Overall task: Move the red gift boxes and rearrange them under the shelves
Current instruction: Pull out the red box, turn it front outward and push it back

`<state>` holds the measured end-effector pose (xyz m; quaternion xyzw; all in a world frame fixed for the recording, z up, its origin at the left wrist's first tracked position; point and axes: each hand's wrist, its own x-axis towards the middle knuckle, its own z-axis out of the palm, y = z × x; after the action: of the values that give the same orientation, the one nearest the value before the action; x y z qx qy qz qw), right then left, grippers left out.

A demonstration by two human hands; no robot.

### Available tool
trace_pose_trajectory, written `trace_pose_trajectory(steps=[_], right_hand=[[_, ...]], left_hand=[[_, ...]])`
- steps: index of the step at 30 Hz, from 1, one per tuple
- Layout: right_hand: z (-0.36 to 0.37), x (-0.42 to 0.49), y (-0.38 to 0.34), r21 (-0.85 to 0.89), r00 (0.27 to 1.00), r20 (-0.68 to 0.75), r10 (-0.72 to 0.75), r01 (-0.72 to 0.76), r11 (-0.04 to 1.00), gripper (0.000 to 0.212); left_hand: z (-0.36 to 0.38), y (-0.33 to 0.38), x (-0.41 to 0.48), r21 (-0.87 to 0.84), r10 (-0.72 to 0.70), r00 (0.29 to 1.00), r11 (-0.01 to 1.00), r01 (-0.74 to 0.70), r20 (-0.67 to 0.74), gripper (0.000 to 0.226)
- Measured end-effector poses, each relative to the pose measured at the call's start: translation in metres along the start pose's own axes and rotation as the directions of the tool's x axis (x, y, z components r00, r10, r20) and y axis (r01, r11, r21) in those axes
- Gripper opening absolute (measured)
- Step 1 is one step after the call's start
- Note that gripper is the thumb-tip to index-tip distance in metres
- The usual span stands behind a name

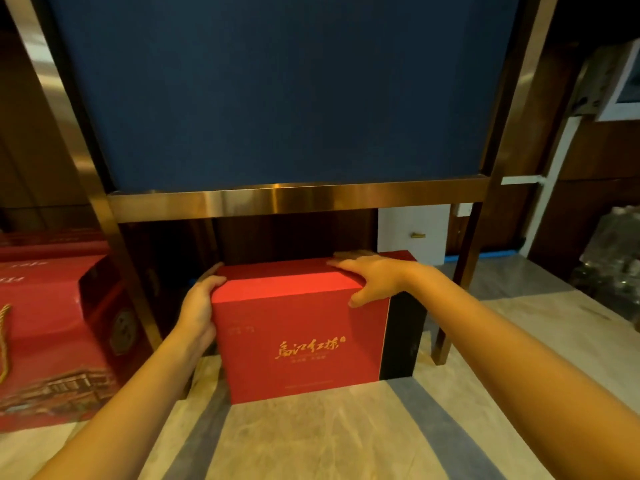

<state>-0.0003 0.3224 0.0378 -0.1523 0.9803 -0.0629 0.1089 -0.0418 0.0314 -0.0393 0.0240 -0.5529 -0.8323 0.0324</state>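
A red gift box (298,337) with gold lettering and a black right side stands upright on the marble floor, partly under the bronze lower rail of the shelf (294,200). My left hand (199,311) grips its left top corner, fingers wrapped over the edge. My right hand (372,277) lies flat on the top right of the box, thumb down over the front face. A larger red gift box (52,337) with a building picture and a rope handle stands at the left, behind the shelf's left leg.
The shelf's bronze legs (453,299) stand either side of the box, with a dark blue panel (277,91) above the rail. Dark wood wall lies behind. A white cabinet (412,233) shows at the back right, and clear wrapped items (613,258) sit at far right.
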Motion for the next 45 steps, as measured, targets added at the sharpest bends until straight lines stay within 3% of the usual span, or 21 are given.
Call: trace_pose_trajectory(steps=[2, 4, 6, 8, 11, 13, 26, 37, 42, 45], right_hand=[[0.02, -0.013, 0.011, -0.066, 0.978, -0.191, 0.082, -0.096, 0.993, 0.083], [0.044, -0.028, 0.022, -0.06, 0.887, -0.424, 0.184, -0.23, 0.971, 0.088], [0.068, -0.038, 0.032, 0.191, 0.721, -0.611, 0.326, -0.265, 0.945, 0.091], [0.089, -0.043, 0.041, 0.569, 0.584, -0.614, 0.531, -0.138, 0.81, 0.09], [0.116, -0.043, 0.046, 0.815, 0.63, -0.437, 0.642, -0.026, 0.58, 0.075], [0.129, -0.041, 0.046, 0.838, 0.632, -0.419, 0.652, -0.008, 0.545, 0.066], [0.131, -0.034, 0.044, 0.768, 0.55, -0.536, 0.641, 0.003, 0.64, 0.056], [0.133, -0.024, 0.049, 0.762, 0.563, -0.551, 0.616, 0.039, 0.646, 0.055], [0.134, -0.017, 0.051, 0.77, 0.561, -0.551, 0.618, 0.056, 0.636, 0.054], [0.135, -0.016, 0.052, 0.77, 0.559, -0.545, 0.625, 0.038, 0.637, 0.056]], left_hand=[[-0.001, 0.0, -0.003, 0.003, -0.004, 0.999, 1.0, 0.004, -0.039, 0.025], [-0.002, -0.001, -0.01, -0.022, -0.037, 0.997, 0.999, 0.036, -0.074, 0.017], [0.0, -0.011, -0.025, 0.013, -0.012, 0.995, 1.0, 0.013, -0.1, 0.024], [0.001, -0.029, -0.048, 0.113, 0.107, 0.988, 0.989, -0.094, -0.113, 0.035], [-0.002, -0.049, -0.069, 0.211, 0.235, 0.972, 0.951, -0.227, -0.01, 0.049], [-0.006, -0.052, -0.063, 0.264, 0.229, 0.973, 0.937, -0.227, 0.024, 0.06], [-0.004, -0.048, -0.04, 0.312, 0.228, 0.973, 0.928, -0.205, -0.036, 0.047], [-0.005, -0.051, -0.03, 0.308, 0.193, 0.981, 0.935, -0.178, -0.021, 0.029], [-0.001, -0.054, -0.022, 0.309, 0.212, 0.975, 0.933, -0.183, -0.064, 0.05], [-0.001, -0.055, -0.021, 0.302, 0.204, 0.977, 0.937, -0.177, -0.061, 0.051]])
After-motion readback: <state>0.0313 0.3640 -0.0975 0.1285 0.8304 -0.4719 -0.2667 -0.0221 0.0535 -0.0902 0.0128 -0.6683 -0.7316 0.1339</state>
